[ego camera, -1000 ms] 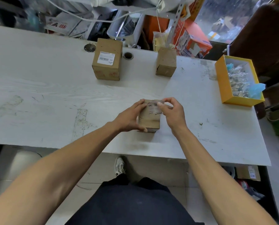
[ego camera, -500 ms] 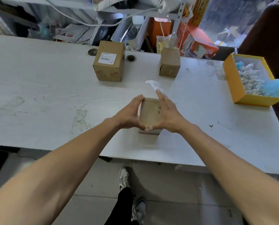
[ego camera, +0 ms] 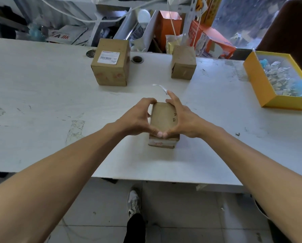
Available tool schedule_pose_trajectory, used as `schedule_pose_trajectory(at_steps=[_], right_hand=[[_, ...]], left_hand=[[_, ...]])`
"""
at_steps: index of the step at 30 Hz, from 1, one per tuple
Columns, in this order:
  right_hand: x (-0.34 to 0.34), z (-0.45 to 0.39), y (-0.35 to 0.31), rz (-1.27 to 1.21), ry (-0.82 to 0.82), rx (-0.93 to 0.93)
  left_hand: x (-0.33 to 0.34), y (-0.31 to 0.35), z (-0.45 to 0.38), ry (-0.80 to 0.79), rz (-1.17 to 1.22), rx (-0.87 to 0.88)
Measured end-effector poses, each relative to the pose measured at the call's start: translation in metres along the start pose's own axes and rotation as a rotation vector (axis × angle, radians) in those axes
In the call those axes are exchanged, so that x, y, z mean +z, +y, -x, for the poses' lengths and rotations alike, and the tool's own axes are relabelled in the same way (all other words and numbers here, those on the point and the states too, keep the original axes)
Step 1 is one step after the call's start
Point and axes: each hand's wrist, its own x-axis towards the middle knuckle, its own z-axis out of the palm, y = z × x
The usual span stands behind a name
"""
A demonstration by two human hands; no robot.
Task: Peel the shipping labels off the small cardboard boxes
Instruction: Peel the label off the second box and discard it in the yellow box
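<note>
Cardboard, the near box point(ego camera: 164, 118) sat clasped between both hands, left hand point(ego camera: 138, 118) and right hand point(ego camera: 180, 118), the labelled box point(ego camera: 111, 62) lying far-left ahead, nearer the left.

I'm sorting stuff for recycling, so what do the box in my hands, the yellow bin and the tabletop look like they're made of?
Held box: plain brown cardboard, matte, its top bare apart from small dark marks. Yellow bin: probably glossy coated card or plastic; the smooth, bright walls leave it open. Tabletop: a thin white board, likely laminate or painted, scuffed and patchy.
</note>
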Motion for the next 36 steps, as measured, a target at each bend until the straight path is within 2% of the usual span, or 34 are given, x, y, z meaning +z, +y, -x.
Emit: schedule_pose_trajectory(at_steps=[6,10,12,16,19,27,30,32,34,36], right_hand=[[-0.009,-0.006,0.002,-0.037,0.013,-0.001],[-0.012,-0.007,-0.002,-0.035,0.044,0.01],[-0.008,-0.004,-0.003,-0.05,0.06,0.012],[0.001,-0.001,-0.009,0.08,0.027,-0.015],[0.006,-0.006,-0.009,0.1,0.05,-0.001],[0.004,-0.023,0.001,-0.01,0.317,0.056],[0.007,-0.026,0.001,0.015,0.418,0.042],[0.006,-0.025,0.0,-0.031,0.405,0.051],[0.002,-0.017,0.002,-0.11,0.289,0.016],[-0.003,-0.003,0.007,-0.1,0.146,-0.045]], left_hand=[[0.003,0.0,-0.01,0.208,-0.039,0.011],[0.007,-0.001,-0.02,0.337,0.147,-0.051],[0.004,0.0,-0.016,0.284,0.195,-0.079],[-0.004,-0.002,0.002,0.004,0.213,-0.114],[-0.006,-0.005,0.002,-0.024,0.285,-0.115],[0.006,-0.002,-0.019,0.273,0.412,-0.151],[0.011,0.004,-0.024,0.379,0.343,-0.168],[0.012,0.009,-0.023,0.431,0.229,-0.162],[0.01,0.009,-0.015,0.342,0.14,-0.109],[0.005,0.007,-0.003,0.114,0.067,-0.059]])
